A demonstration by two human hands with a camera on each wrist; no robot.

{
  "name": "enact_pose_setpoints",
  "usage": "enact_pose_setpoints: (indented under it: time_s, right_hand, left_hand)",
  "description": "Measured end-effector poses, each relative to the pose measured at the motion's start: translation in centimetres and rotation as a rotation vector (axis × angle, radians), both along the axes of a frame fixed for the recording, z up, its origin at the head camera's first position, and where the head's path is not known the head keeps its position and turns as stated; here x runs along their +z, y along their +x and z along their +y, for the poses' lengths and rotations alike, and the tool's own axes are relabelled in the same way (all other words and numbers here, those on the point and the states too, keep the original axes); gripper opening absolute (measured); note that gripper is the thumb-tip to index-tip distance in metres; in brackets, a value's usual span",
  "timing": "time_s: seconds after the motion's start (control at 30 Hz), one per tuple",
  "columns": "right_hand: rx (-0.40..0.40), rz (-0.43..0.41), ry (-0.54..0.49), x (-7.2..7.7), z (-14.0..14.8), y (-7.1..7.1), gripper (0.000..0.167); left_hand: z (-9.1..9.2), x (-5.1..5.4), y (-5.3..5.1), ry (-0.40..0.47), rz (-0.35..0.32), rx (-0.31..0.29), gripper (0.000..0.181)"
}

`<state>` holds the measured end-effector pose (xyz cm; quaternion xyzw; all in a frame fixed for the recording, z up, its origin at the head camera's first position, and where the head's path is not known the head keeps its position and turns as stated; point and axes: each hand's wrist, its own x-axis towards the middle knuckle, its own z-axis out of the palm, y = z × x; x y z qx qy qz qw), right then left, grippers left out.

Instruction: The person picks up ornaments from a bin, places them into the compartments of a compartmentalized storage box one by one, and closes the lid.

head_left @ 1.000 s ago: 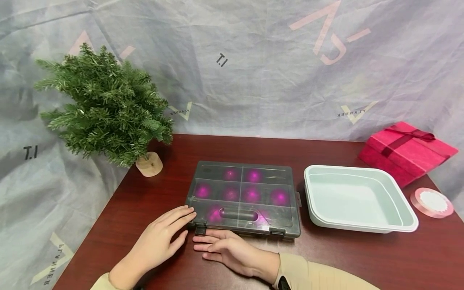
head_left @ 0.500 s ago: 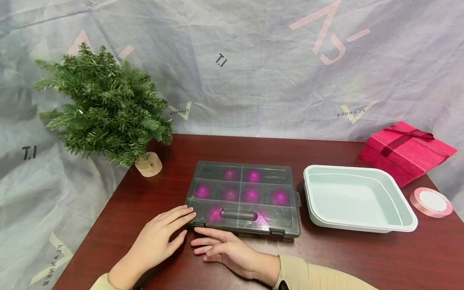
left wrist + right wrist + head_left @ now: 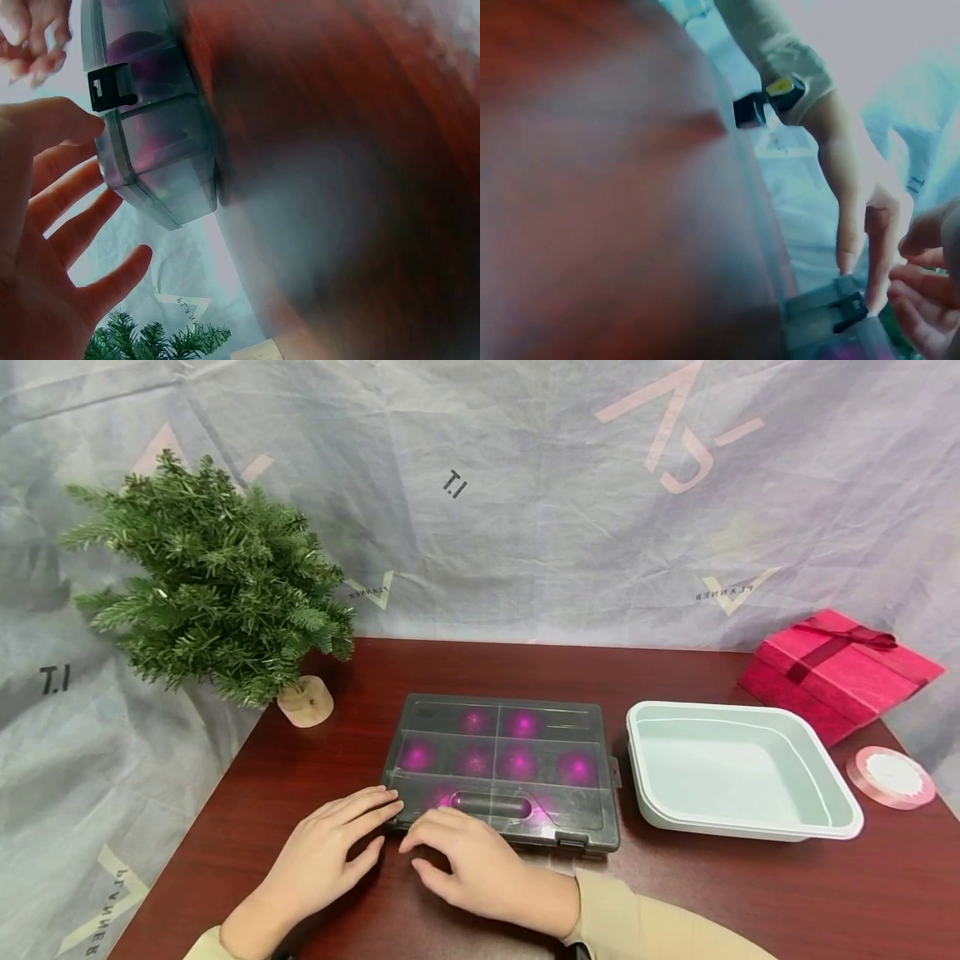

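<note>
A dark translucent organizer case [image 3: 566, 817] lies on the table with its lid down. Through the lid, several purple balls [image 3: 519, 762] show in divided compartments. My left hand [image 3: 326, 852] rests its straight fingertips on the case's left front corner. In the left wrist view the thumb is close to a black latch [image 3: 111, 88] on the front edge. My right hand [image 3: 480, 868] hovers over the front edge with fingers loosely bent, holding nothing; it covers the left latch in the head view. The right latch [image 3: 572, 841] lies against the case.
A pale green plastic basin [image 3: 738, 777] stands right of the case. Behind it are a red gift box [image 3: 832, 685] with a bow and a pink ribbon roll [image 3: 891, 777]. A small artificial tree [image 3: 217, 585] on a wooden base [image 3: 306, 702] stands at the back left.
My right hand has risen from in front of the left latch to over the case's front edge, its palm turning downward. The left hand has stayed on the corner.
</note>
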<state>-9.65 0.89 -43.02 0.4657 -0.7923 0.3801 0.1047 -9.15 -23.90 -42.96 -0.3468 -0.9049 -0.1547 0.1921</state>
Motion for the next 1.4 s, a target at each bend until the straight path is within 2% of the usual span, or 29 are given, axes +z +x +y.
enact_pose_setpoints:
  time_s: [0.07, 0.17, 0.3, 0.4, 0.6, 0.97, 1.13, 1.27, 1.4]
  right_hand:
    - [-0.067, 0.099, 0.055, 0.4, -0.3, -0.3, 0.02]
    - [-0.171, 0.205, 0.14, 0.5, -0.8, -0.7, 0.027]
    - [-0.26, 0.289, 0.232, 0.2, -1.4, -1.2, 0.035]
    - [-0.297, 0.323, 0.279, 0.1, -1.7, -1.3, 0.034]
    - [-0.32, 0.326, 0.308, 0.1, -2.2, -1.5, 0.024]
    - [-0.364, 0.355, 0.35, 0.4, -2.9, -1.4, 0.019]
    - [-0.368, 0.348, 0.388, 0.6, -2.8, -1.4, 0.018]
    - [-0.346, 0.309, 0.403, 1.1, -2.3, -1.3, 0.013]
    - [-0.335, 0.274, 0.37, 1.6, -1.0, -1.4, 0.007]
  left_hand:
    - [0.0, 0.0, 0.0, -0.001, 0.001, -0.002, 0.054]
    - [0.0, 0.0, 0.0, 0.0, 0.004, -0.004, 0.052]
    - [0.0, 0.1, 0.1, 0.005, 0.006, -0.008, 0.051]
    - [-0.1, 0.2, 0.2, 0.008, 0.012, -0.01, 0.051]
    - [0.0, 0.4, 0.3, 0.002, 0.021, -0.004, 0.049]
    - [-0.2, 0.4, 0.1, -0.009, -0.004, 0.0, 0.05]
    - [0.0, 0.6, 0.0, -0.022, 0.014, 0.009, 0.047]
    - [0.7, 1.4, -0.1, -0.065, 0.013, 0.072, 0.035]
    - [1.8, 3.2, -0.8, -0.118, -0.041, 0.127, 0.017]
